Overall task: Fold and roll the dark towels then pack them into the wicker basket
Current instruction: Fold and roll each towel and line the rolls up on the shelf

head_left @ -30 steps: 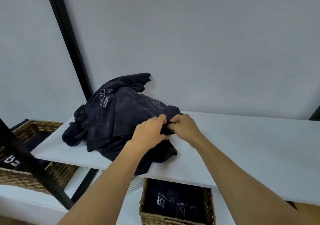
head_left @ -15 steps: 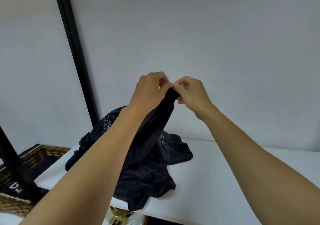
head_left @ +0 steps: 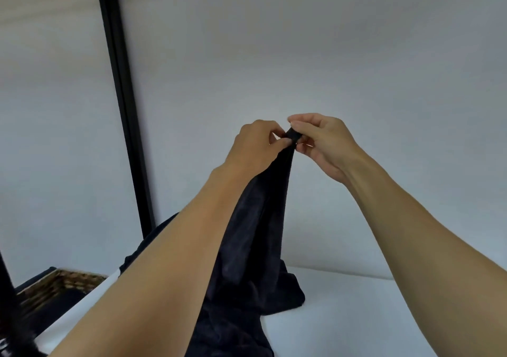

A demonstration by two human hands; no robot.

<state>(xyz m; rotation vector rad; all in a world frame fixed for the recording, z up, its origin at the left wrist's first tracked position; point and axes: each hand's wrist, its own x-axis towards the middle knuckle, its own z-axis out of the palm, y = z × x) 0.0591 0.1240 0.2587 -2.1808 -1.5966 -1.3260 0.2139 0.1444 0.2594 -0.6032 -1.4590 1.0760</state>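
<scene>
Head view: left hand (head_left: 258, 145) and right hand (head_left: 323, 142) pinch the twelve o'clock corner of the dark navy cloth towel (head_left: 247, 247); likely shaking-out step, next part hands along its edge

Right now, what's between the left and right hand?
Head view: only a bunched bit of the dark towel, pinched by left hand and right hand; the rest hangs to the white table.

Dark towel (head_left: 252, 247), corner lifted, hanging
</scene>
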